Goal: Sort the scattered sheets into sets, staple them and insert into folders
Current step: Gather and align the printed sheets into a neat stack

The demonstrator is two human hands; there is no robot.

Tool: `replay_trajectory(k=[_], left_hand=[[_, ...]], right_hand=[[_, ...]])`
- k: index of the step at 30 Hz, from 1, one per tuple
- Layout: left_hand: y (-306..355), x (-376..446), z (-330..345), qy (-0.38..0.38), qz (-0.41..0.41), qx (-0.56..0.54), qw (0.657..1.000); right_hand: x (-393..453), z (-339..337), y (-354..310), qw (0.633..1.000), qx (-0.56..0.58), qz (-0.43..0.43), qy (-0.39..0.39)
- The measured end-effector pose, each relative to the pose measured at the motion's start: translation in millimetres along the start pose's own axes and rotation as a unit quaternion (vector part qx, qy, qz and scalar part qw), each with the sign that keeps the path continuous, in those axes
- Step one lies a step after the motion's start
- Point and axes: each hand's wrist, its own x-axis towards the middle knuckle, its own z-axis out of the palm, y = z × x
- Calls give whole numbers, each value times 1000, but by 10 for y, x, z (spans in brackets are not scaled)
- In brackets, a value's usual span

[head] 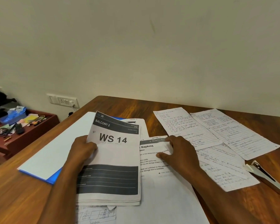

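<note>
Under the left hand (83, 148), the printed set headed "WS 14" (113, 159) lies on the worktop (132, 109); the fingers curl over its left edge and grip it, thumb on the top sheet. Just right of that set, the right hand (178, 152) rests with fingers spread and relaxed on the "Napkins" sheet (152, 160), pressing it flat, gripping nothing.

Risks, as judged from this layout:
- The WS 14 set is several sheets thick with lower edges stepped, not flush. If stapled as is, the back sheets may miss the staple or bind crooked.
- The Napkins sheet lies partly under the WS 14 set's right edge. Sliding either could drag the other and mix the sets.
- The handwritten ruled sheets (217, 131), beyond and right of the right fingers, overlap each other loosely. A sweep of the right forearm could shuffle them.
- The stapler (265, 175) lies far right of the right fingers near the worktop edge, partly on a ruled sheet. A careless reach could knock it off.

Appearance of the WS 14 set: white paper, dark header band reading "BALCONY 2", large "WS 14", dark form block lower down; pages slightly bowed. A blue folder (53, 177) under a plain white sheet lies left of the left fingers, nothing visibly inserted in it yet.
</note>
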Motion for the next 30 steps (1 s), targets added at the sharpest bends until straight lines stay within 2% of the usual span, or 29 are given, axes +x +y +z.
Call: replay_trajectory(k=[3, 8, 16, 23, 30], left_hand=[[5, -9, -7, -1, -2, 0, 1000], [14, -18, -9, -4, 1, -2, 1000], [28, -37, -14, -8, 4, -10, 1000], [65, -86, 19, -3, 17, -30, 999], [142, -129, 39, -12, 29, -152, 988]], right_hand=[[15, -24, -25, 999, 22, 8, -24], [35, -150, -26, 996, -24, 65, -57], [120, -157, 40, 974, 178, 115, -86], [150, -201, 109, 962, 243, 121, -28], [280, -475, 177, 939, 311, 136, 48]])
